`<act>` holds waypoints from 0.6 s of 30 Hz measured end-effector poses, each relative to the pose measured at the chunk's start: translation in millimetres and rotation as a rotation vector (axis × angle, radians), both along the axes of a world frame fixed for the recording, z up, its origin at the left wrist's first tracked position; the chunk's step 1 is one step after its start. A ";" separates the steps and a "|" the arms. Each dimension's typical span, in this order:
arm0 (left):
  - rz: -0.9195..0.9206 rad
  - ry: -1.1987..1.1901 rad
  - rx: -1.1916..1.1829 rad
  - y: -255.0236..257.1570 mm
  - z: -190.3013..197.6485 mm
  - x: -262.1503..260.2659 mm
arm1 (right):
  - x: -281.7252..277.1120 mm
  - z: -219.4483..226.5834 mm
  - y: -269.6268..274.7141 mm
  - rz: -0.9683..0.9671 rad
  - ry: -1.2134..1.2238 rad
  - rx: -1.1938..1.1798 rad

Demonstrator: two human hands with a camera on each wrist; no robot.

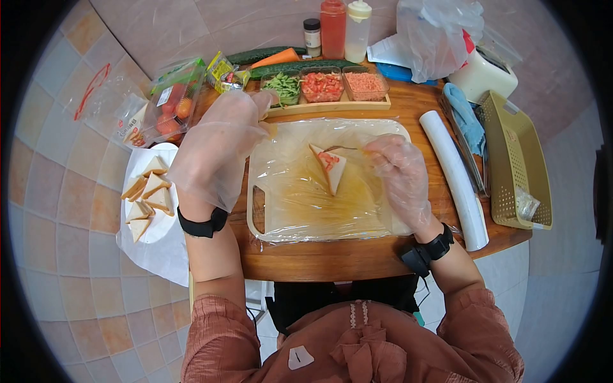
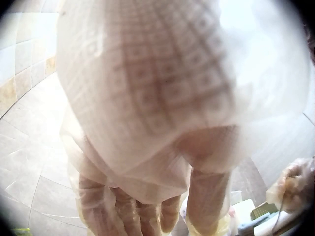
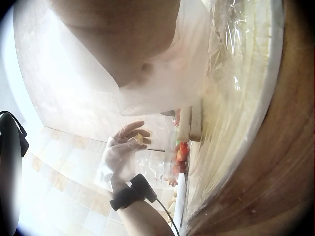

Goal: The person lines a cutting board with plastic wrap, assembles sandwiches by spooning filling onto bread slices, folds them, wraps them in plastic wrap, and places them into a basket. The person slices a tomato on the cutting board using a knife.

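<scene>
A triangular bread piece (image 1: 336, 177) with red bits on its upper part lies on the film-covered white board (image 1: 274, 220). Pinched in the gloved right hand (image 1: 405, 175) is a thin metal utensil (image 1: 345, 148), its far end over the bread's top; the right hand (image 2: 293, 186) also shows in the left wrist view. The gloved left hand (image 1: 220, 137) is raised beside the board's upper left, fingers extended and slightly bent. In the right wrist view, a small yellowish patch shows at the left hand's (image 3: 123, 152) fingers; whether it is a held thing I cannot tell.
Behind the board, a wooden tray (image 1: 329, 108) bears containers of greens, chopped red pieces and pink shreds. Sandwich triangles lie on a white plate (image 1: 167, 225) at left. A white roll (image 1: 453, 179) and a green basket (image 1: 518, 169) stand right. Bottles (image 1: 333, 32) are at the back.
</scene>
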State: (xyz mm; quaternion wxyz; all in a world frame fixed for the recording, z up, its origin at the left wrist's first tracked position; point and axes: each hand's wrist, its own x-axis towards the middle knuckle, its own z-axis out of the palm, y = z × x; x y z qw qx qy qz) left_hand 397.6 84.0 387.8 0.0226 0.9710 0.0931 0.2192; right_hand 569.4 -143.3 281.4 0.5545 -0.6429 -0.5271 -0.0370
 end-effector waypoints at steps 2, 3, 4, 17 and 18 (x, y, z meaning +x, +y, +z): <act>0.002 -0.002 -0.006 0.5 -0.8 -0.2 | -0.5 -0.1 0.3 0.002 0.004 0.006; -0.003 -0.011 -0.004 1.6 -2.2 -0.6 | -0.6 -0.1 0.3 0.004 0.008 0.012; -0.008 -0.021 -0.001 2.2 -3.0 -0.9 | -0.4 -0.7 0.4 0.004 0.008 0.012; -0.040 -0.021 -0.081 15.6 -9.8 5.3 | -0.5 1.0 -0.2 -0.002 -0.009 -0.005; -0.001 0.034 -0.168 14.3 -5.3 7.5 | -0.9 1.7 -0.3 -0.017 -0.006 -0.015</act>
